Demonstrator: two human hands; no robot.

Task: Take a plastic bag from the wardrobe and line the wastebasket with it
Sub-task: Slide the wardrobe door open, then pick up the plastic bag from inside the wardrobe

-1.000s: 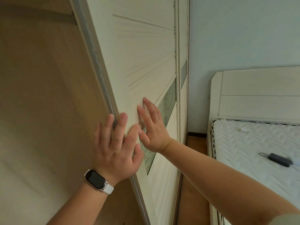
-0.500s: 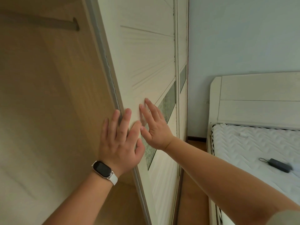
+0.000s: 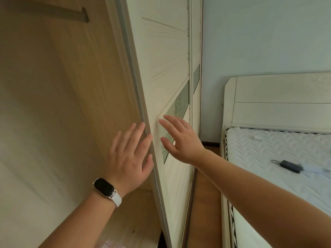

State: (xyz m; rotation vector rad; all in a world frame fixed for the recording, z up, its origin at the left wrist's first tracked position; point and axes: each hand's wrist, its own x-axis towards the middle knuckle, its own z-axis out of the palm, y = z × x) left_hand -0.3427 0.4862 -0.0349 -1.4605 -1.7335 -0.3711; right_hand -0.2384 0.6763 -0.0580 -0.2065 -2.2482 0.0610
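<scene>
The wardrobe's cream sliding door point(image 3: 166, 72) runs down the middle of the view, its grey edge strip beside the open wooden interior point(image 3: 62, 86). My left hand point(image 3: 130, 156), with a smartwatch on the wrist, is spread flat against the door's edge. My right hand point(image 3: 180, 138) is open, fingers apart, on the door's face near its greenish inlay panel. Neither hand holds anything. A pale pinkish thing point(image 3: 111, 245) peeks in at the bottom of the wardrobe, too little of it showing to name. No wastebasket is in view.
A hanging rail point(image 3: 53, 12) crosses the top of the wardrobe interior. To the right stands a bed with a white quilted mattress point(image 3: 279, 158) and cream headboard point(image 3: 279, 101); a small black device point(image 3: 291, 165) lies on it. A narrow strip of wooden floor point(image 3: 207, 203) separates bed and wardrobe.
The door has slid to the right, showing more of the wardrobe interior and the rail. Both hands have moved right with it, and the right hand's fingers have lifted slightly.
</scene>
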